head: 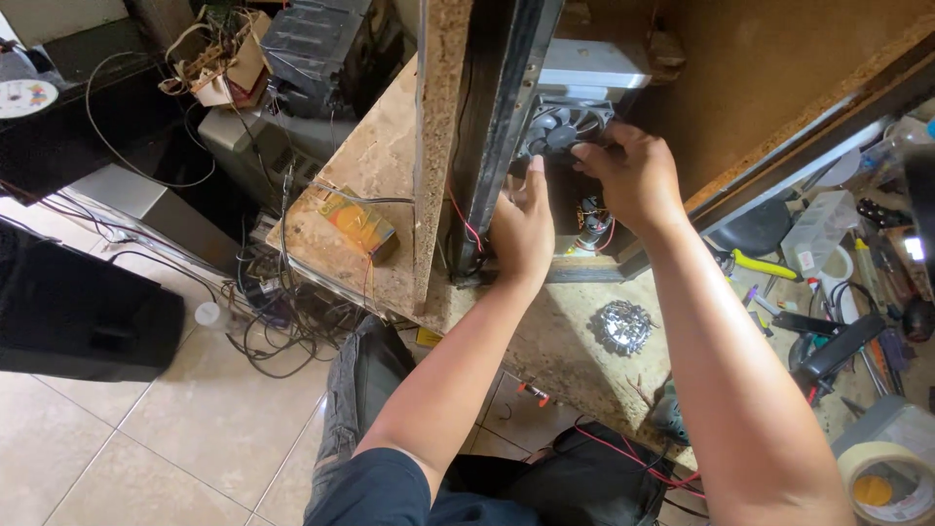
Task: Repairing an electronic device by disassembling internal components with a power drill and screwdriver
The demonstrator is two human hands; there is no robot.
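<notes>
The person's forearms are reaching up from the near edge of the bench (390, 166), above dark trousers and a black bag with red wires (623, 468) lying on the tiled floor (185, 429).

The left hand (521, 229) is pressing flat, fingers together, against the lower side of a black cooling fan (565, 127). The right hand (633, 175) is curling over the fan's right side, fingertips pinching its frame. The fan is sitting upright at the far part of the bench, just beside a dark metal upright (497, 117) and under a grey metal box (594, 63).

Judgement: the fan is appearing light and stiff, a plastic frame with thin blades likely to snap; the outer frame corners are the sound hold, clear of the blades and the thin red wires (466, 222).

The bench is a speckled stone-pattern slab, carrying an orange packet (362, 224), a shiny finned metal disc (623, 326), yellow-handled cutters (765, 265) and a masking tape roll (891, 482) at the right corner. Cables and grey equipment are crowding the floor to the left.
</notes>
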